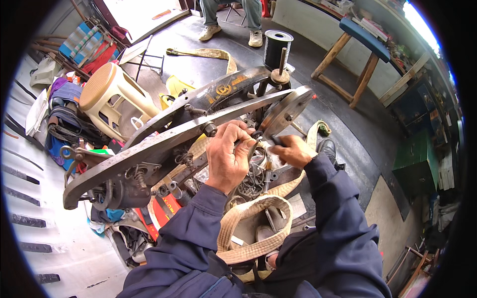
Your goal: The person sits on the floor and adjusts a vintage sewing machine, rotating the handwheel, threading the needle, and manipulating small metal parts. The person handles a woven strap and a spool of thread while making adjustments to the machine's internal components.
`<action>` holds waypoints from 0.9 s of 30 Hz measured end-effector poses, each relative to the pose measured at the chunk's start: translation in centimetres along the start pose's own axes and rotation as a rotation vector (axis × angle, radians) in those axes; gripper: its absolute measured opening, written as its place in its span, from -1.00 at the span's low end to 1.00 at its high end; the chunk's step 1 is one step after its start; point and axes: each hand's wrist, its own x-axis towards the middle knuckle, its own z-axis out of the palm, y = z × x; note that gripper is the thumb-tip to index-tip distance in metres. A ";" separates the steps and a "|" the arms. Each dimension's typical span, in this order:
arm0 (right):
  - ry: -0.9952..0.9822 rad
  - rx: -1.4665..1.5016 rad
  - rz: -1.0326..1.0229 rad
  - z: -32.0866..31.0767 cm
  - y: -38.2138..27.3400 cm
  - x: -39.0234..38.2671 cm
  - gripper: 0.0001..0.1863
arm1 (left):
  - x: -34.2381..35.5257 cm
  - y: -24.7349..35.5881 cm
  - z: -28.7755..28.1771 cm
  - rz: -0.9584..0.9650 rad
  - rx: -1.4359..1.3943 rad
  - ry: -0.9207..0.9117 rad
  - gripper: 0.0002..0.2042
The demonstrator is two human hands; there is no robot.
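In front of me stands a worn metal sewing machine (pixel 159 140) with a long arm and a round wheel (pixel 287 113) at its far right end. My left hand (pixel 227 158) is closed in a pinch beside the machine's arm, thumb against forefinger. A small dark round part (pixel 256 134) shows at its fingertips; its kind is unclear. Just below the wheel, my right hand (pixel 296 150) has its fingers curled, thumb pointing left toward the other hand. Whatever lies inside that grip is hidden. Beneath both hands is a tangle of wire-like bits and small metal parts (pixel 251 185).
A looped tan webbing strap (pixel 256 253) lies over my lap. Behind the machine stands a spool of dark thread (pixel 277 52). On the left are a beige plastic stool (pixel 117 99) and piled bags; a blue-topped wooden stool (pixel 365 39) stands far right. Someone's legs (pixel 231 15) show at the back.
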 end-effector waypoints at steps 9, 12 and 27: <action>0.398 0.677 -0.001 -6.2 4.4 1.7 -0.77 | 0.0 0.3 0.0 -0.044 -0.014 0.016 -0.91; 0.441 0.647 -0.044 -4.7 8.5 3.3 -0.81 | 0.0 0.3 -0.1 -0.011 0.004 0.011 -0.91; 0.168 0.658 -0.248 -1.5 -3.2 -1.7 -0.64 | -0.2 -0.1 0.1 -0.041 -0.006 0.005 -0.90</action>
